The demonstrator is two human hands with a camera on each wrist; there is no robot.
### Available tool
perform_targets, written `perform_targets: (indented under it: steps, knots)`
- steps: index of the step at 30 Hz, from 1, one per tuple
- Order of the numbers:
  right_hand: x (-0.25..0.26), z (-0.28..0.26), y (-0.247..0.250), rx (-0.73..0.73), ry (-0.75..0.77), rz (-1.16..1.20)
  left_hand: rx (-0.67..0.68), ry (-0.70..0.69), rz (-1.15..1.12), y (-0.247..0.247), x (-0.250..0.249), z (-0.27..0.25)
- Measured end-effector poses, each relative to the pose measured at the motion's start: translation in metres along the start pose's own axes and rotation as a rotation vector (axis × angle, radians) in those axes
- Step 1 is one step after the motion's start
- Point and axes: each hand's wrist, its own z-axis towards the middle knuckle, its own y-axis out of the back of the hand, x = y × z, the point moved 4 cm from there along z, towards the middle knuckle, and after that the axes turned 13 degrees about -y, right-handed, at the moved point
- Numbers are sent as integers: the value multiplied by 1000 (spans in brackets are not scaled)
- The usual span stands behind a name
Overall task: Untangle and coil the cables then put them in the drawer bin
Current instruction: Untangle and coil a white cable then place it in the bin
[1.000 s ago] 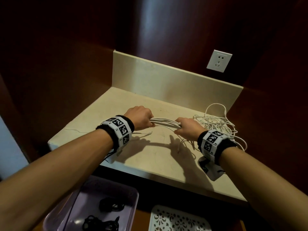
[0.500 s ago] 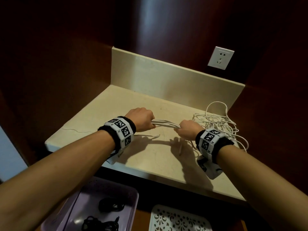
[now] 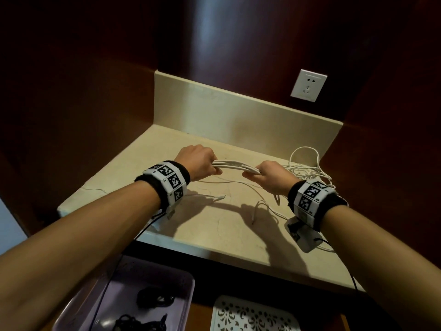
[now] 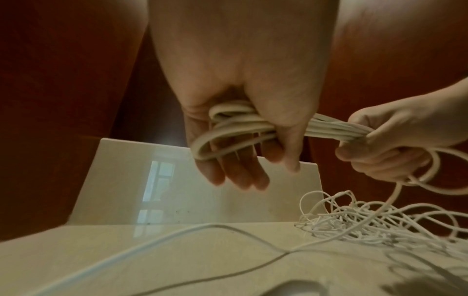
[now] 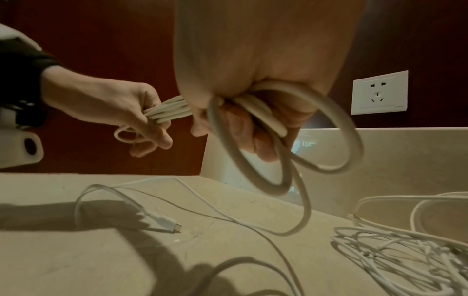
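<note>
A bundle of folded white cable (image 3: pixel 235 165) stretches between my two hands above the beige counter (image 3: pixel 214 225). My left hand (image 3: pixel 199 162) grips its left loops (image 4: pixel 228 128). My right hand (image 3: pixel 269 174) grips the other end, and loops (image 5: pixel 283 140) hang from its fingers. A loose tail with a plug (image 5: pixel 166 222) lies on the counter below. A tangled heap of thin white cables (image 3: pixel 307 172) sits at the back right. The purple bin (image 3: pixel 100 304) below at the front left holds black coiled cables (image 3: pixel 152 298).
A beige backsplash (image 3: pixel 238 115) rises behind the counter, with a white wall socket (image 3: pixel 308 85) above it. Dark wood panels close in left and right. A white patterned tray (image 3: pixel 253 316) lies beside the bin below the counter's front edge.
Both hands have lifted the bundle higher off the counter and drawn it a little longer between them. The loose tail now trails on the counter beneath.
</note>
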Motion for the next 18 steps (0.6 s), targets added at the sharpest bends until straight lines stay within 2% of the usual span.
perform_targets:
  steps: [2, 4, 8, 12, 18]
  knots:
    - [1, 0, 4, 10, 9, 51, -27, 9, -174, 2, 1, 0]
    - [2, -1, 8, 7, 37, 102, -63, 12, -242, 5, 2, -1]
    - [7, -2, 14, -41, 154, 199, -95, 39, -205, 8, 5, -4]
    - [15, -4, 17, -107, 235, 150, -81, 86, -200, 6, 8, -7]
    - [14, -5, 13, -68, 228, 56, -60, 80, -177, 4, 2, -9]
